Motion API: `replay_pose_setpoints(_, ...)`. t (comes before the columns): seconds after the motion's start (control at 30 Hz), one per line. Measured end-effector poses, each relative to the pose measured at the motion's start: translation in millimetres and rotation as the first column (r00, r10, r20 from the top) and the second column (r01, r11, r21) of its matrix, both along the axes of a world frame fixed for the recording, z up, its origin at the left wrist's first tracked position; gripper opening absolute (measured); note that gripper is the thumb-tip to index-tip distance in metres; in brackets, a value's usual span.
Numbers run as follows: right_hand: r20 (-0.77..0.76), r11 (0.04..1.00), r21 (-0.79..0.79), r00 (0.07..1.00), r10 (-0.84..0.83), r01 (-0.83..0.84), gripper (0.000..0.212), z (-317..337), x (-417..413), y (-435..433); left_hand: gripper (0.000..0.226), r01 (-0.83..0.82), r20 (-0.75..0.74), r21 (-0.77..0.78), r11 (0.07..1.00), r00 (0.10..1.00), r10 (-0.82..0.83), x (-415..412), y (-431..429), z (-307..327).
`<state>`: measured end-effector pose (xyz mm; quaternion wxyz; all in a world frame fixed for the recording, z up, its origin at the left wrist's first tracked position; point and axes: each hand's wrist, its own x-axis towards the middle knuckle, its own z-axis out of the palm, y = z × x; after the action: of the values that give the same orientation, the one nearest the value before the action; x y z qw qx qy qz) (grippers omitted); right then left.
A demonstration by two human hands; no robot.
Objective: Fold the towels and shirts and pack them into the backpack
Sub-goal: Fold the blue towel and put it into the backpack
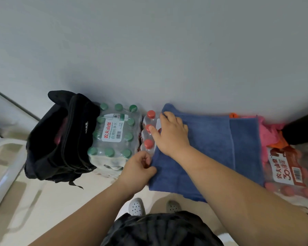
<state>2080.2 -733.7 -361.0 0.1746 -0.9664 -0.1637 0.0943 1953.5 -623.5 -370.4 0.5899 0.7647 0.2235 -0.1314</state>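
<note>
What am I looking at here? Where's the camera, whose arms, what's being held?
No machine here: a person works bare-handed. The single picture comes from a wide-angle camera on their head, looking down, so the arms enter from below. A blue towel lies spread over a shrink-wrapped pack of red-capped bottles. The left hand pinches the towel's near left edge. The right hand lies on it near the far left corner, and I cannot tell whether it grips. Further left are a green-capped water pack and an open black backpack. Pink and orange cloths lie bunched at the right.
</note>
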Motion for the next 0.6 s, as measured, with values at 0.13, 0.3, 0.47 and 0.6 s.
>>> replay_pose_setpoints(0.13,-0.014,0.999,0.018,0.999,-0.036,0.036,0.072,8.3,-0.1,37.1,0.026,0.097,0.100,0.131,0.987,0.989,-0.111,-4.6,33.8,-2.0)
replay_pose_setpoints(0.3,-0.137,0.998,0.054,0.990,-0.016,0.024,0.080,4.6,0.7,93.6,0.043,0.132,0.112,0.313,0.941,0.978,-0.174,-7.7,82.8,2.0)
replay_pose_setpoints(0.47,-0.214,0.985,0.171,0.975,0.059,-0.021,0.074,-5.5,-4.0,147.1,0.036,0.092,0.132,0.524,0.847,0.973,-0.188,-13.7,128.5,2.8)
replay_pose_setpoints(0.6,-0.261,0.946,0.320,0.956,0.132,-0.044,0.068,-10.9,-6.8,175.3,0.029,0.116,0.085,0.648,0.752,0.971,-0.223,-17.1,152.0,0.5)
